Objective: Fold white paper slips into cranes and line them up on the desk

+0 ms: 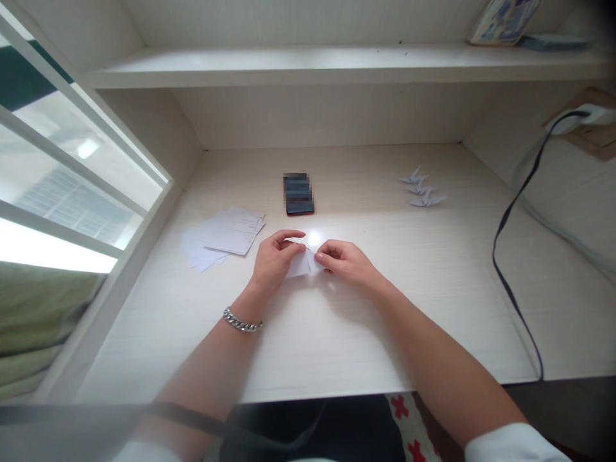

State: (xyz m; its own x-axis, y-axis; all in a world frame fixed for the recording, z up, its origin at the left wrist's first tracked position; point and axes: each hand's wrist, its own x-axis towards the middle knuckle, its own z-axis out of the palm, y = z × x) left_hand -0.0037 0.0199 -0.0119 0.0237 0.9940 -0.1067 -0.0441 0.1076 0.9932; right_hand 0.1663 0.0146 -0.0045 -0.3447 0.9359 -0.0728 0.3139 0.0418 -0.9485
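Observation:
A small folded white paper [302,264] lies between my two hands at the middle of the white desk [337,333]. My left hand [274,260] has its fingers curled and pinches the paper's left side. A silver chain bracelet [241,321] circles that wrist. On the paper's right side my right hand [344,262] grips it with closed fingertips. A loose pile of white paper sheets [224,236] rests just left of my left hand.
A phone [298,194] lies flat behind my hands. Three folded paper cranes [422,190] sit at the back right. A black cable [510,256] runs down the right side over the desk's front edge. A shelf [308,64] spans above, a window frame stands left.

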